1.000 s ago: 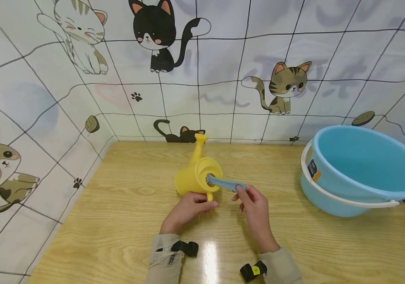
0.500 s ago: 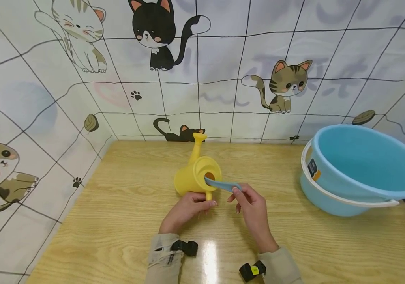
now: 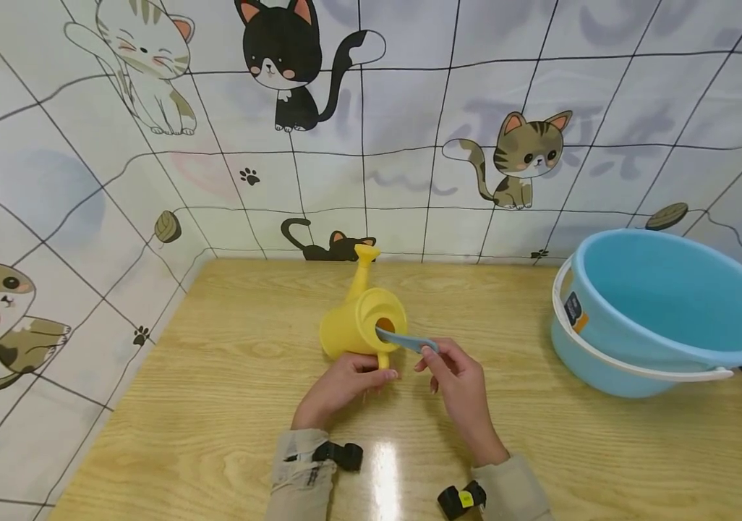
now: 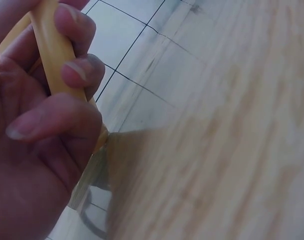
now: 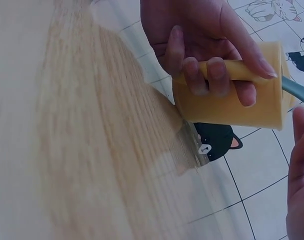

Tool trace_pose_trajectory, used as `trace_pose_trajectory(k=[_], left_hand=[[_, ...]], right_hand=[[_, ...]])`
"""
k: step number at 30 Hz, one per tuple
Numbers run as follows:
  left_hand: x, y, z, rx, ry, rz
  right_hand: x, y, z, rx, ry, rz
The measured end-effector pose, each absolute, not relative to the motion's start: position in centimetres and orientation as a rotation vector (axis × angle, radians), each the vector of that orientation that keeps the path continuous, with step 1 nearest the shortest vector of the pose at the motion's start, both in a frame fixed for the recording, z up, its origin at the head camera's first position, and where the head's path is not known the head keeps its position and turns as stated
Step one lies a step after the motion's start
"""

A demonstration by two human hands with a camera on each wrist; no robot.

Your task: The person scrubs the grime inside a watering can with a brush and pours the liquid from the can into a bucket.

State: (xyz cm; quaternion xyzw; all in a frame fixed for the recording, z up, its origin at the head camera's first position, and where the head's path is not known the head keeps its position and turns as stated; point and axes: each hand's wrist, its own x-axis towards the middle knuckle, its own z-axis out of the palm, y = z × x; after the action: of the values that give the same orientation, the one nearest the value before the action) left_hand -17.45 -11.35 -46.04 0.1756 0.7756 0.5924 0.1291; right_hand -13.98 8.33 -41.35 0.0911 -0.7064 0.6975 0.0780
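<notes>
A yellow watering can (image 3: 342, 334) is tilted in the head view, its round opening facing right and toward me. My left hand (image 3: 340, 387) grips its handle (image 3: 382, 359) from below; the left wrist view shows fingers curled round that handle (image 4: 54, 50). My right hand (image 3: 462, 383) pinches the end of a slim blue brush (image 3: 406, 340) between thumb and fingers. The brush reaches through the opening, so its head is hidden inside the can. In the right wrist view the can (image 5: 226, 110) and the brush handle (image 5: 296, 90) show, with the right fingers at the edge.
A light blue bucket (image 3: 631, 362) with a white handle stands at the right of the wooden table (image 3: 215, 405), with a blue basin (image 3: 677, 304) tilted in its top. Behind the table rises a cat-patterned tiled wall (image 3: 403, 174).
The right hand has moved slightly left, and the brush has gone deeper into the can; its bristled head was visible at the opening earlier. The left hand and can stay nearly still.
</notes>
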Motion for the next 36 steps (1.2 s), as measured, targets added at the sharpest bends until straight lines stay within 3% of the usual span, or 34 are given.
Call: trace_pose_trajectory(k=[7,19,29,36], left_hand=[[-17.5,-11.3,-46.0,0.518,2.257,1.711],[-17.4,-11.3,-46.0,0.514,2.247,1.722],[-17.0,-11.4,-44.8,0.513,2.198,1.746],[-16.8,-11.4,-44.1,0.521,2.164,1.755]], right_hand=[[-14.0,8.8,-41.4,0.162,-2.071,2.097],[-14.1,8.5,-42.0,0.282,-2.061,2.159],[-16.6,9.5,-47.5,0.289,-1.939,2.083],[-15.0,9.1,-43.5,0.171,-1.986,2.098]])
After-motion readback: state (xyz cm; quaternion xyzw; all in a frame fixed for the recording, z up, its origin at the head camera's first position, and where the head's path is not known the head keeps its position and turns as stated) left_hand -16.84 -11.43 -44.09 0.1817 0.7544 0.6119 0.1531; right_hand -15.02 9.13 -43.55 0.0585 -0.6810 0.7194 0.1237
